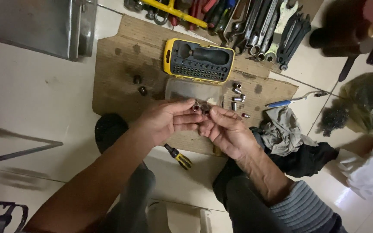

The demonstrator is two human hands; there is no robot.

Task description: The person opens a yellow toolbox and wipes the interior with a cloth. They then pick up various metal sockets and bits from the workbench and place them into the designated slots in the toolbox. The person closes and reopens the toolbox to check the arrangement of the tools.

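At the near edge of the cardboard sheet (117, 60) that lies on the tiled floor, two hands meet over a small metal socket (196, 106). The left hand (165, 121) pinches the socket between thumb and fingertips, closed around it, while the right hand (225, 129) curls in from the other side, its fingertips touching the same piece or a second small part beside it; which of the two cannot be told. The socket looks like solid steel: stiff, heavy for its bulk, smooth and likely slippery, so a pinch across its round wall seems the sure hold. Farther left on the sheet lie two dark sockets (140, 85), well apart from the hands. Beyond the hands, toward the far edge, a yellow bit case (198, 60) stands open with its clear lid (193, 91) folded toward the person. To the right of the lid lie several loose bright sockets (237, 92). Just off the near edge rests a yellow-and-black screwdriver handle (178, 156), and at the right corner a grey rag (283, 129) and a blue-handled brush (292, 101).
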